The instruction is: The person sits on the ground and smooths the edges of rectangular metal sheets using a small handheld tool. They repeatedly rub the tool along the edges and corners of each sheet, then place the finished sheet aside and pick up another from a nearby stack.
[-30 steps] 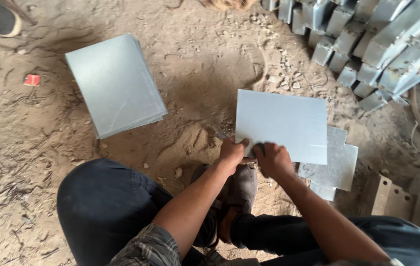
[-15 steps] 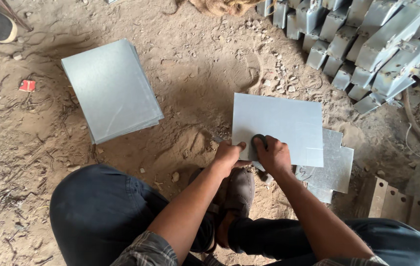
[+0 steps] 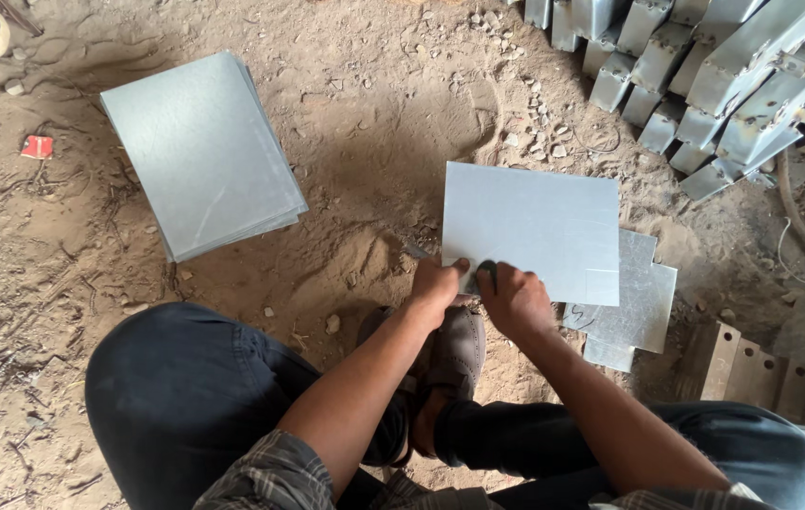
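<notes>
While both hands — left hand [image 3: 436, 286], right hand [image 3: 514, 300] — pinch 1 metal sheet [image 3: 532, 229] at its near edge, notched cut sheets [image 3: 637, 304] lie beneath. 1 sheet stack [image 3: 199, 151] sits well apart; folded channels [image 3: 695, 76] — perhaps 12 — pile beyond.

The sheet [image 3: 530, 229] under both hands looks like thin grey metal, smooth and a bit dull. Just past the right hand [image 3: 514, 300], the cut pieces [image 3: 637, 307] are the same metal with a speckled shine. Far off to the left, the stack [image 3: 199, 151] is smooth grey metal too. Below the hands, the shoe [image 3: 454, 348] looks like worn brown leather. The ground [image 3: 374, 113] is rough, dry dirt.
</notes>
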